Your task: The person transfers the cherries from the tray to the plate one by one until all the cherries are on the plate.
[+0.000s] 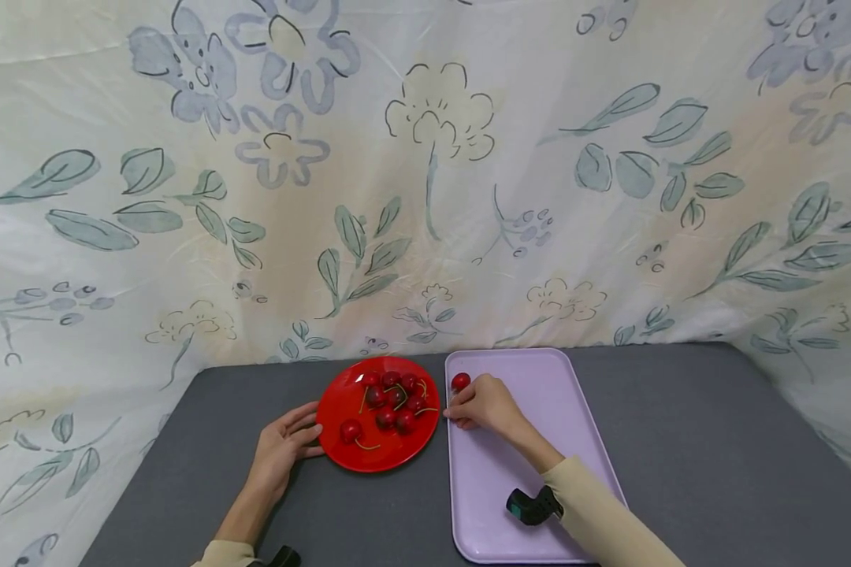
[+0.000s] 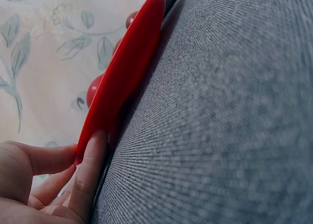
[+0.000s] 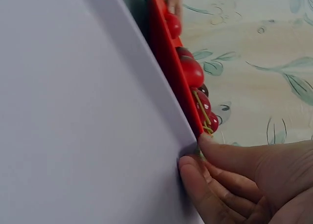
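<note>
My left hand [image 1: 284, 447] grips the left rim of a red plate [image 1: 377, 459], thumb at the top edge and fingers beneath. Several dark red cherries [image 1: 385, 420] with green stems lie on the plate; one cherry [image 1: 351, 430] sits apart near its left side. At the left rim of a pale purple tray [image 1: 539, 449], my right hand [image 1: 488, 405] pinches with thumb and fingers. A bit of green stem shows between those fingertips [image 3: 191, 172] in the right wrist view. Just beyond them, at the tray's upper left corner, is a single cherry [image 1: 461, 382], its lower side partly covered.
Plate and tray stand side by side on a dark grey cloth-covered table [image 1: 688, 441], a narrow gap between them. A floral curtain [image 1: 425, 197] hangs along the table's back edge. Over the tray's lower part is the black wrist camera [image 1: 532, 506] on my right sleeve.
</note>
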Demonstrator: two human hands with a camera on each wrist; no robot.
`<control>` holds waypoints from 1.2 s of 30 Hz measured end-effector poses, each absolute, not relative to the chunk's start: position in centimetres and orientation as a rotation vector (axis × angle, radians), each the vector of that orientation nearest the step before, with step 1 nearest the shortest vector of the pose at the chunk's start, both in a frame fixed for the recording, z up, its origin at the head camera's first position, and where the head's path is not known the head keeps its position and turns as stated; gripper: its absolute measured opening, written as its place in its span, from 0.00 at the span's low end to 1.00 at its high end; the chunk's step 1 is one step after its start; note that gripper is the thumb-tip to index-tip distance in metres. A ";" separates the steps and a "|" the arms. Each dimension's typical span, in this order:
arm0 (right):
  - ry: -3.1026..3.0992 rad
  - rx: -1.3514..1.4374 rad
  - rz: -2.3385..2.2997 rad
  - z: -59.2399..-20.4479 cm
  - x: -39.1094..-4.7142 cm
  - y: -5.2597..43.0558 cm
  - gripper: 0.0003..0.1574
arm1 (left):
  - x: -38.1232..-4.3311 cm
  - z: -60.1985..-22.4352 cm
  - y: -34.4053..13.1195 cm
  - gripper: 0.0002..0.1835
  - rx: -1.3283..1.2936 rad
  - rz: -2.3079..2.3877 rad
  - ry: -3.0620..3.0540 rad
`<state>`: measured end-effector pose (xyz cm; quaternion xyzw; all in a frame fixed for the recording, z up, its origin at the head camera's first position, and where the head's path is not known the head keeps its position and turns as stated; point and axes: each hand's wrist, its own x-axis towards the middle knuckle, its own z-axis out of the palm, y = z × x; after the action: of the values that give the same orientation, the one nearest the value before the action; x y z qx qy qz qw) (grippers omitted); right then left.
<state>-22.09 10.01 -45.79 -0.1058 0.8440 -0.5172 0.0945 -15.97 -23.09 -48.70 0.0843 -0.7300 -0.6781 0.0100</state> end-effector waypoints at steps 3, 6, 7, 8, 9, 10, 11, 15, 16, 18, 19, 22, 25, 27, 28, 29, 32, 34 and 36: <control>2.527 -0.302 -1.533 -45.7 -21.8 9.9 0.06 | -15.9 -48.7 -23.1 0.25 0.255 -2.114 -2.278; 2.538 -0.296 -1.533 -45.5 -21.6 9.8 0.04 | -15.7 -48.8 -23.0 0.24 0.249 -2.112 -2.274; 2.544 -0.302 -1.533 -45.3 -21.5 9.9 0.04 | -15.7 -48.8 -23.0 0.24 0.247 -2.113 -2.273; 2.558 -0.307 -1.528 -45.2 -21.5 9.9 0.03 | -15.7 -48.8 -23.0 0.24 0.246 -2.114 -2.271; 2.580 -0.318 -1.522 -45.1 -21.4 10.0 0.03 | -15.7 -48.8 -23.0 0.24 0.247 -2.114 -2.270; 2.607 -0.333 -1.516 -45.0 -21.4 10.1 0.02 | -15.6 -48.8 -23.0 0.24 0.250 -2.116 -2.269; 2.636 -0.347 -1.513 -44.9 -21.4 10.2 0.02 | -15.6 -48.8 -23.0 0.24 0.254 -2.117 -2.267; 2.671 -0.396 -1.584 -44.7 -21.6 10.4 0.03 | -15.5 -48.9 -23.0 0.24 0.256 -2.122 -2.260; 2.658 -0.412 -1.617 -44.6 -21.6 10.4 0.04 | -15.5 -48.9 -23.0 0.24 0.254 -2.123 -2.259; 2.605 -0.445 -1.685 -44.5 -21.7 10.2 0.05 | -15.5 -48.8 -23.0 0.24 0.246 -2.123 -2.258; 2.588 -0.465 -1.703 -44.5 -21.7 10.1 0.06 | -15.5 -48.8 -22.9 0.24 0.243 -2.121 -2.259; 2.526 -0.531 -1.735 -44.3 -21.3 9.5 0.07 | -15.7 -48.8 -23.0 0.24 0.244 -2.115 -2.263; 2.457 -0.560 -1.743 -44.2 -20.9 8.6 0.08 | -15.7 -48.8 -23.1 0.24 0.249 -2.110 -2.265; 2.402 -0.567 -1.747 -44.2 -20.5 8.0 0.08 | -15.8 -48.8 -23.2 0.24 0.248 -2.117 -2.263; 2.384 -0.566 -1.743 -44.2 -20.4 7.7 0.08 | -15.8 -48.8 -23.2 0.24 0.247 -2.120 -2.262; 2.363 -0.567 -1.740 -44.2 -20.2 7.4 0.08 | -15.8 -48.8 -23.2 0.24 0.245 -2.123 -2.263; 2.330 -0.585 -1.717 -44.1 -19.6 6.8 0.08 | -15.9 -48.8 -23.3 0.24 0.241 -2.127 -2.267; 2.337 -0.610 -1.685 -44.1 -19.3 6.4 0.08 | -16.1 -48.9 -23.3 0.24 0.242 -2.128 -2.266; 2.343 -0.635 -1.655 -44.1 -19.1 6.0 0.08 | -16.2 -48.9 -23.3 0.24 0.243 -2.130 -2.261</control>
<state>-19.11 6.02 -44.10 -0.2149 0.7933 -0.5605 0.1017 -16.21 -23.30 -48.90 0.0780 -0.7256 -0.6835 0.0131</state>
